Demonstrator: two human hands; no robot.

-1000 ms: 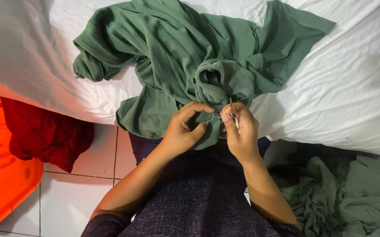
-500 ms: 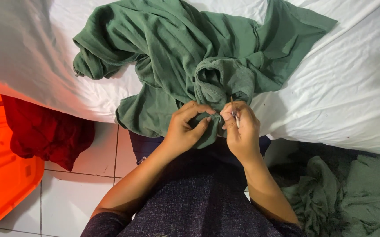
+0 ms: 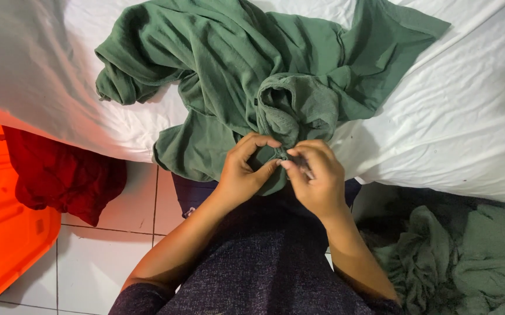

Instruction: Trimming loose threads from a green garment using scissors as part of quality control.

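The left hand (image 3: 242, 172) is curled almost closed, its thumb and forefinger pinching a fold of the green garment (image 3: 246, 76) at the hem nearest the person. The right hand (image 3: 317, 175) meets it there, fingertips nearly touching the left ones, fingers bent tight around the same bit of cloth and a thin dark object — too small and too covered by the fingers to tell what it is. What exactly sits between the two thumbs is hidden by the bunched cloth.

The garment lies crumpled on the white sheet of the bed (image 3: 468, 116), most of it above the hands, with its lower edge hanging over the bed's side toward the person's lap. Its shape is hard to read — a sleeve or collar may be folded in the knot just above the hands.

Left of the garment, below the bed's edge, a dark red cloth (image 3: 60, 172) hangs over an orange bin (image 3: 1, 233), which is cut off by the frame. Right of the garment and lower, a pile of green cloth (image 3: 474, 256) lies in shadow on the floor. White floor tiles (image 3: 101, 251) show beneath the left forearm.
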